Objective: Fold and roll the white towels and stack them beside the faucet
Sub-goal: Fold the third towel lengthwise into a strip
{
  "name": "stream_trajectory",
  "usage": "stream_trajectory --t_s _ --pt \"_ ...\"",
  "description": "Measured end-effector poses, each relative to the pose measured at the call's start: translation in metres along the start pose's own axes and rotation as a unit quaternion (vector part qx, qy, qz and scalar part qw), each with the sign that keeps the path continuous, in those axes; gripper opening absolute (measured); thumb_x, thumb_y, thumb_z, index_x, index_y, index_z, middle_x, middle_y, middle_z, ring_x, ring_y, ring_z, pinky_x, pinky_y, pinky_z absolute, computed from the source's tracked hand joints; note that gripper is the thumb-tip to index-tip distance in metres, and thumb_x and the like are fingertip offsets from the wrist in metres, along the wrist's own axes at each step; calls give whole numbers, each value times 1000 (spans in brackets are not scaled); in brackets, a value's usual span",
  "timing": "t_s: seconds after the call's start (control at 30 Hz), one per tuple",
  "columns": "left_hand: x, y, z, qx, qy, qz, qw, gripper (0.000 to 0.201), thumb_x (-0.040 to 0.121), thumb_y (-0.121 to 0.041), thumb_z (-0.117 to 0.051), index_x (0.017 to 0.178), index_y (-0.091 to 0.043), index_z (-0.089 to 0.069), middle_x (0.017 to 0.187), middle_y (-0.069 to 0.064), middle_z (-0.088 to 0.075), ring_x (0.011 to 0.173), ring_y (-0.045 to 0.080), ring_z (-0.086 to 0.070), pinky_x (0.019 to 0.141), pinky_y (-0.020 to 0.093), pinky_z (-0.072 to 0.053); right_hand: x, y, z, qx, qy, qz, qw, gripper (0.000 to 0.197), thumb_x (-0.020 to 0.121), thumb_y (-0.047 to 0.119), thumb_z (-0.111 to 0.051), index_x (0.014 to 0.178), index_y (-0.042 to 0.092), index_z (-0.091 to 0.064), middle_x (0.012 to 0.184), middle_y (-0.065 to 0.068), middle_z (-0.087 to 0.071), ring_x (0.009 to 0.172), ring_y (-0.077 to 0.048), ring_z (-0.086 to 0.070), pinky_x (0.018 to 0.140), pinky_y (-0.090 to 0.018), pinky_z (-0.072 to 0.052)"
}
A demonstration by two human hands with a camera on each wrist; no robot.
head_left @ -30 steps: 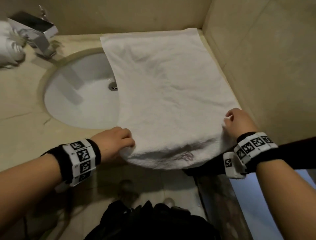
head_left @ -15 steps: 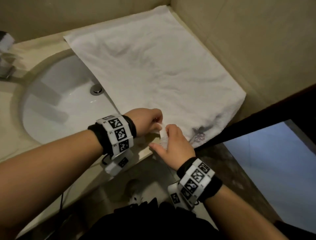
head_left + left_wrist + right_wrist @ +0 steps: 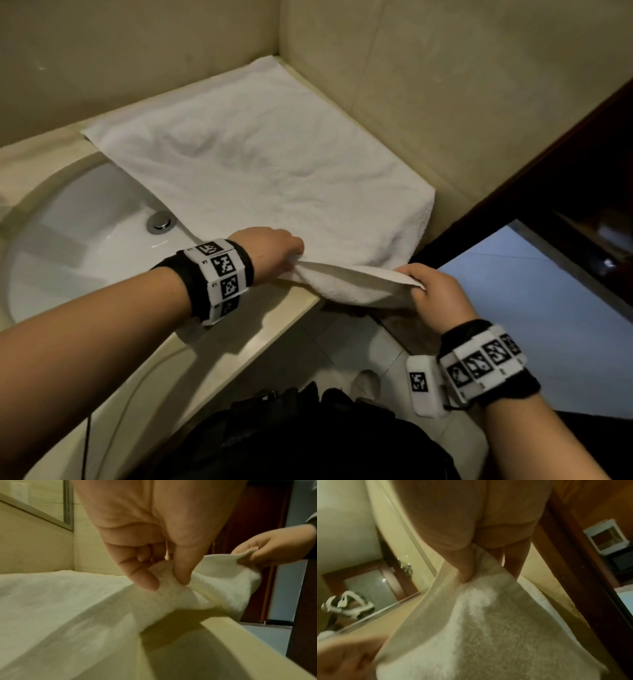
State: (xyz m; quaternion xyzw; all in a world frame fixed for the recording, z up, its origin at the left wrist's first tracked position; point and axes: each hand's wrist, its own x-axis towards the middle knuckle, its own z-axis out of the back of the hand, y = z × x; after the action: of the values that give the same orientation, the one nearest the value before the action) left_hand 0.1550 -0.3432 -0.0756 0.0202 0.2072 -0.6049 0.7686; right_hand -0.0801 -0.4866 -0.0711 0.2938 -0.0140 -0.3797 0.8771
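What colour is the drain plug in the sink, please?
Shiny silver metal drain plug, seen best in the head view.

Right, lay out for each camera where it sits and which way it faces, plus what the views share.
Head: worn on the head, looking forward and down at the white towel, sink basin and countertop; both forearms, left hand and right hand show.
Left wrist: on the left wrist, looking along the palm; the fingers pinch the towel's near edge; the right hand shows beyond.
Right wrist: on the right wrist, looking along the fingers gripping a towel corner, toward a mirror.
Shared: all three show the towel.
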Motion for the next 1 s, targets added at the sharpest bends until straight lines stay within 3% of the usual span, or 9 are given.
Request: stream_trajectory --t_s 0.07,0.2,0.3,0.4,0.5,0.57,0.73,0.87,1.0 --pt "6 5 -2 33 20 7 999 24 93 -26 -41 114 -19 -50 116 7 -55 100 27 -55 82 33 -43 -4 -7 12 44 -21 -1 999 27 87 2 -50 102 17 -66 94 2 -65 90 -13 -56 74 -17 -37" --pt "15 29 -1 49 64 46 996 23 94 -20 -39 111 -16 -54 117 7 -57 103 26 -55 81 30 -40 -4 -25 27 22 16 -30 999 23 89 10 -52 102 19 -68 93 3 -64 91 -15 -57 78 -23 -38" --pt "24 41 11 29 53 58 996 24 94 -20 -39 112 -17 -55 118 7 -58 104 26 -54 84 30 -39 -1 -38 25 8 52 -63 997 16 90 15 -53 95 19 -68 85 2 -63 82 -16 -57 69 -24 -39" --pt "46 38 37 -1 2 41 999 25 95 -24 -41 111 -16 -58 117 8 -58 107 28 -53 89 33 -41 6 -52 23 133 68 -128 980 16 93 16 -50 83 20 -61 81 -1 -60 66 -18 -61 55 -21 -49" --pt "80 26 71 -7 -42 8 999 26 94 -25 -44 112 -14 -59 116 10 -58 107 29 -53 90 34 -42 24 -70 33 177 -18 -154 972 18 93 13 -47 83 19 -60 80 -3 -61 62 -15 -65 61 -16 -50" --pt "112 16 94 2 -68 -10 998 26 93 -25 -45 112 -13 -59 115 12 -58 107 31 -53 90 35 -42 42 -82 46 202 -106 -168 959 16 94 11 -45 93 13 -60 86 -8 -63 71 -22 -66 75 -30 -52" --pt "203 -2 130 6 -113 -28 993 24 93 -21 -44 110 -12 -59 112 15 -56 102 35 -53 84 35 -40 94 -102 73 154 -277 -202 927 24 94 12 -39 106 9 -60 94 -16 -63 88 -31 -63 76 -30 -43" --pt "261 6 115 3 -48 -2 999 27 93 -16 -44 117 -13 -56 120 16 -51 108 35 -51 93 38 -40 124 -102 67 10 -182 -259 949 31 94 17 -42 122 9 -52 121 -20 -55 108 -35 -52 86 -35 -41" --pt "266 38 86 -11 -43 8 999 32 94 -25 -42 124 -17 -50 125 12 -52 111 33 -50 94 38 -41 152 -82 56 -39 -90 -179 979 35 91 20 -50 124 12 -51 126 -13 -54 112 -32 -51 88 -37 -42"
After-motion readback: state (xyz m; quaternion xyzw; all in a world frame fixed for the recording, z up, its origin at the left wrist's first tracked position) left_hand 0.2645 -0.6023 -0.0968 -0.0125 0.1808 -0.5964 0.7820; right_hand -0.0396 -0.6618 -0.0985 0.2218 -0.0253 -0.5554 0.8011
